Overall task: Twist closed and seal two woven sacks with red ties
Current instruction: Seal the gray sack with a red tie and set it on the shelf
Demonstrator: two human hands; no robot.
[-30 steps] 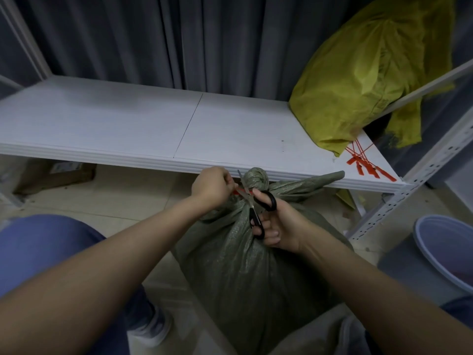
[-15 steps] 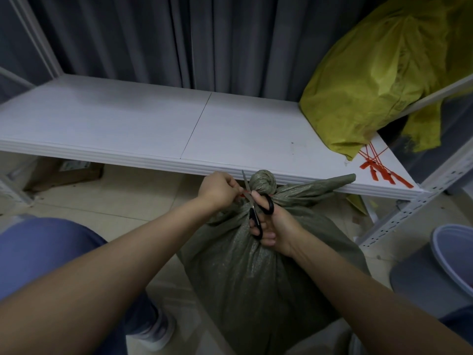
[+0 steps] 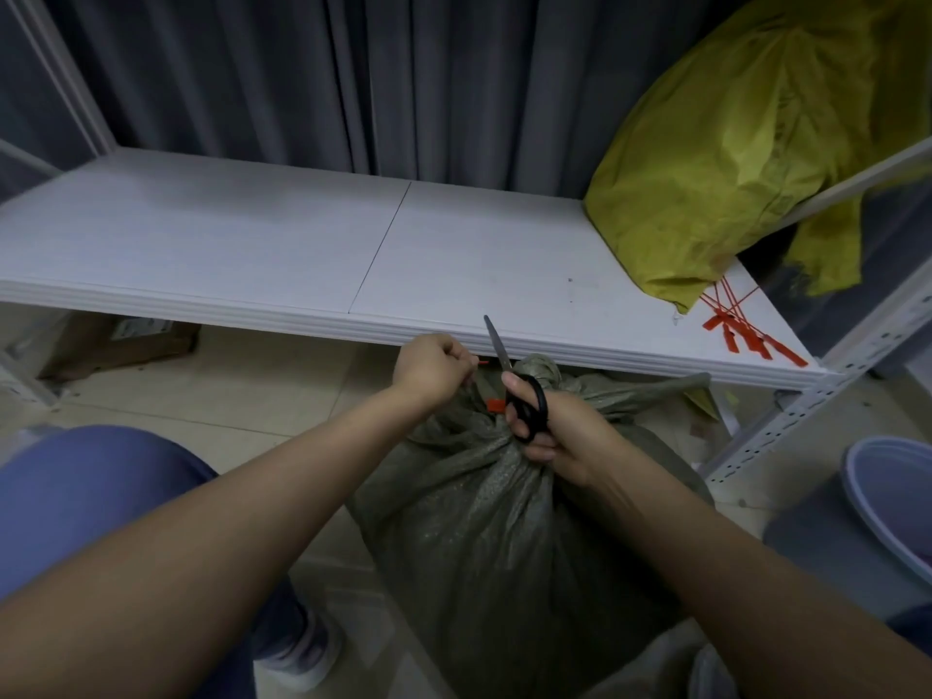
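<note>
Gripping the scissors (image 3: 525, 403) in our right hand (image 3: 555, 438), we have the thumb and fingers curled through the black loops; the blades lie together and point toward 11 o'clock, tip over the front edge of the white shelf (image 3: 252, 244). Our left hand (image 3: 432, 369) sits at 9 o'clock of the scissors, fingers clenched in a fist on a red tie end (image 3: 482, 362) that protrudes from the knuckles toward 3 o'clock; whether that end joins the rest of the tie, we cannot tell. The green sack (image 3: 504, 547) stands on the floor at 6 o'clock of the view, just in front of the shelf; its neck (image 3: 542, 368) is wound into a knob at 12 o'clock of our right hand, touching it; the red tie (image 3: 495, 406) shows its locking head on that neck, between our two hands and just beside the scissor handles. The yellow sack (image 3: 731, 158) leans on the shelf at 1 o'clock; spare red ties (image 3: 746, 331) lie on the shelf at its lower corner. A grey bin (image 3: 892, 496) stands on the floor at 4 o'clock; a cardboard box (image 3: 126, 340) lies under the shelf at 9 o'clock.
</note>
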